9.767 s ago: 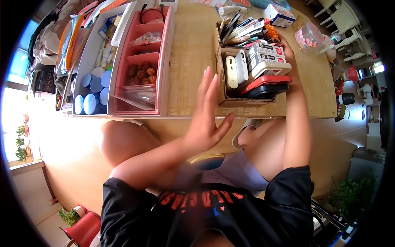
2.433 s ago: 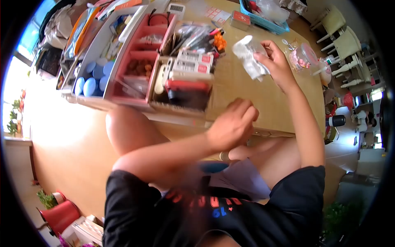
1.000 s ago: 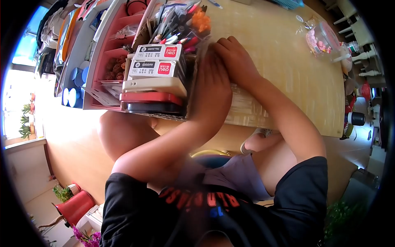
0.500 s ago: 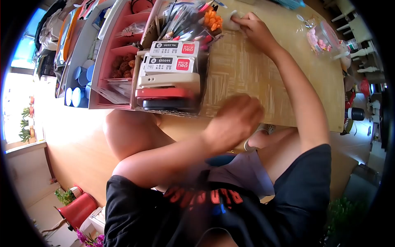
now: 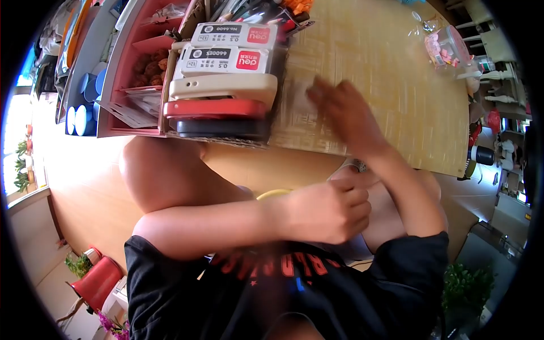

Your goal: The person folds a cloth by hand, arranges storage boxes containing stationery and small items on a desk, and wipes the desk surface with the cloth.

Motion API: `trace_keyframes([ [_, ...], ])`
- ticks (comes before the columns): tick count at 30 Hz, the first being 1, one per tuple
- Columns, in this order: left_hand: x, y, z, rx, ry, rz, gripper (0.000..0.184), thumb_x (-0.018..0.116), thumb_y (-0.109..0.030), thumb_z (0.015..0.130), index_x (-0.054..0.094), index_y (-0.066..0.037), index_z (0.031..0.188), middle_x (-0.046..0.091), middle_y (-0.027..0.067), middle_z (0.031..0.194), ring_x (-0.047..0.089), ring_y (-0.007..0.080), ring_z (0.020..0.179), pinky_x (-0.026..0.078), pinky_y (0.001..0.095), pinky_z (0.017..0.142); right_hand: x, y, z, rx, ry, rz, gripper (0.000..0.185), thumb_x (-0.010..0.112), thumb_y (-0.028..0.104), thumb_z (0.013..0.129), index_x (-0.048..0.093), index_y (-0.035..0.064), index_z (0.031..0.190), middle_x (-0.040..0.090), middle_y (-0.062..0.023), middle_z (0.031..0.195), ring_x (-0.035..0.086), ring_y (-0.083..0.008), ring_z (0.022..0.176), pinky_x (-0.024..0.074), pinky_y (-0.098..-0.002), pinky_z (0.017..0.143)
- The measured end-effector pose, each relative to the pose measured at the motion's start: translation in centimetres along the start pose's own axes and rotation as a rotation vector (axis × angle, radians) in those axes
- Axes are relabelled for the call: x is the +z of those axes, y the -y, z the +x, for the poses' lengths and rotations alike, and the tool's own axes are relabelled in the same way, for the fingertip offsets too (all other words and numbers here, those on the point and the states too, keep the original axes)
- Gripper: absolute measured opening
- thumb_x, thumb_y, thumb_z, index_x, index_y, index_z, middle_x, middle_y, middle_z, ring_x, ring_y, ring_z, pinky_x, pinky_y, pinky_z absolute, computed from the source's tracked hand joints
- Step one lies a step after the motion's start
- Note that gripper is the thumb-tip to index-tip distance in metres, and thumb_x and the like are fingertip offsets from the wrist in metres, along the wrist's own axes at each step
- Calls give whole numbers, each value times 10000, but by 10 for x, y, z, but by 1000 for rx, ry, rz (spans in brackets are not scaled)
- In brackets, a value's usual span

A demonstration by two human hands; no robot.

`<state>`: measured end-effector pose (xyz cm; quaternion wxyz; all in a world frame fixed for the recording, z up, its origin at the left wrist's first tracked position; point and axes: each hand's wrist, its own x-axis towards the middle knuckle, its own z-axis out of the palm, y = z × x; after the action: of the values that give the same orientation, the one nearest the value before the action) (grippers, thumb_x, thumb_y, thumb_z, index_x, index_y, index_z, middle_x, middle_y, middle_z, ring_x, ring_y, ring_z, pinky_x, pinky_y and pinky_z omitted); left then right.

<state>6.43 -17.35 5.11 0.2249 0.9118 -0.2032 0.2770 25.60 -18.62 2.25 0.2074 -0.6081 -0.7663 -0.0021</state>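
Observation:
My left hand point(image 5: 334, 208) is curled into a fist above my lap, seen from its back. Whatever lies inside the fist, if anything, is hidden. Over the near part of the wooden table point(image 5: 396, 73) is my right hand point(image 5: 347, 116), smeared by motion, its fingers bent down towards the surface. A pale, blurred patch that looks like a white cloth point(image 5: 299, 101) shows by those fingertips. Left of the right hand stands an open cardboard box with white pen boxes point(image 5: 226, 58), a beige stapler-like object point(image 5: 224, 86) and a red one point(image 5: 215, 109).
A pink divided tray point(image 5: 122, 107) with brown walnut-like balls point(image 5: 150, 69) adjoins the box on its left. Clear containers with pink pieces point(image 5: 445, 50) stand at the table's far right. Under my left forearm shows a yellow rim point(image 5: 273, 194). A red pot point(image 5: 101, 282) is at lower left.
My right hand has come from the far side of the table towards me. My left fist has dropped from the table's edge to above my lap. The view has shifted slightly.

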Motion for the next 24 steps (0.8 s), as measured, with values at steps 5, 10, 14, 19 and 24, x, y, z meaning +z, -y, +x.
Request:
trace_keyframes([
  [5, 10, 19, -5, -41, 65, 49, 166, 643, -198, 733, 615, -74, 840, 567, 44, 870, 585, 193, 851, 497, 307, 729, -6, -82, 5, 240, -119, -224, 549, 541, -117, 769, 628, 13, 1295, 635, -166, 1333, 614, -371, 1041, 522, -433, 954],
  [10, 9, 34, -5, -66, 50, 31, 180, 679, -158, 766, 648, -52, 908, 557, 44, 866, 592, 203, 843, 512, 323, 705, -15, -90, -13, 385, -169, -198, 528, 515, -109, 798, 632, 21, 1297, 644, -186, 1326, 626, -393, 1083, 529, -447, 958],
  [14, 7, 33, 5, -7, -160, 2, 226, 723, -121, 767, 696, -15, 965, 533, 42, 800, 593, 210, 778, 514, 330, 720, -29, -29, -32, 18, -188, 57, 517, 553, -115, 767, 672, 40, 1245, 659, -153, 1312, 629, -391, 1089, 534, -445, 949],
  [19, -2, 20, 12, 54, -211, -51, 233, 763, -74, 735, 716, 13, 946, 516, 17, 725, 556, 180, 654, 502, 330, 645, -15, 35, -66, -32, 117, 189, 515, 585, -106, 737, 677, 39, 1223, 668, -113, 1292, 621, -334, 952, 542, -432, 887],
  [24, 8, 21, 9, 78, -127, -33, 265, 766, -86, 727, 726, 17, 968, 516, 18, 722, 551, 176, 645, 486, 315, 607, -27, -31, -52, 118, -61, -4, 482, 596, -81, 766, 685, 45, 1223, 675, -119, 1272, 612, -323, 932, 539, -413, 847],
])
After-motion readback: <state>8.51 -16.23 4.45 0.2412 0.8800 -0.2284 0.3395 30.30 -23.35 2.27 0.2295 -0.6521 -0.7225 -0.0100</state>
